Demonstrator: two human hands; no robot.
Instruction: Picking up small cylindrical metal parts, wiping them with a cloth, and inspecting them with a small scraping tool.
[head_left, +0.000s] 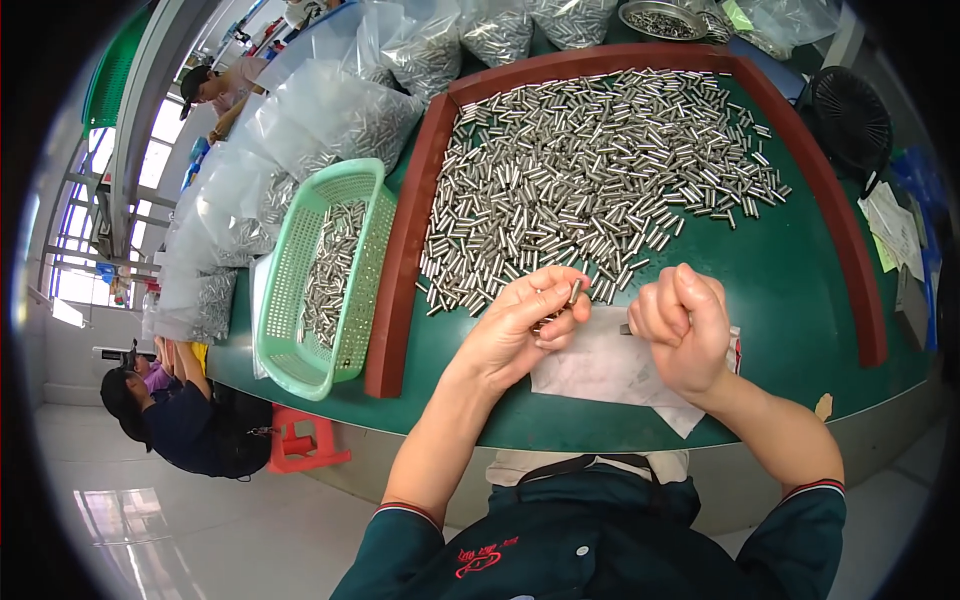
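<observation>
Head view: hands [528,318] [688,328] curled, apart

The person's 2 bare forearms [440,435] reach forward, slanting toward each other. The left hand [524,325] is turned partly palm up, thumb and fingers drawn together. The right hand [684,328] is balled beside it, apart.

Around you, a pale, glossy floor [230,530] mirrors light in a bright patch, and a red stool [305,440] stands near your green-topped table [770,275]. To your left, a grey metal frame [145,110] rises before bright, barred windows [80,288] above a pale wall [65,368].
</observation>
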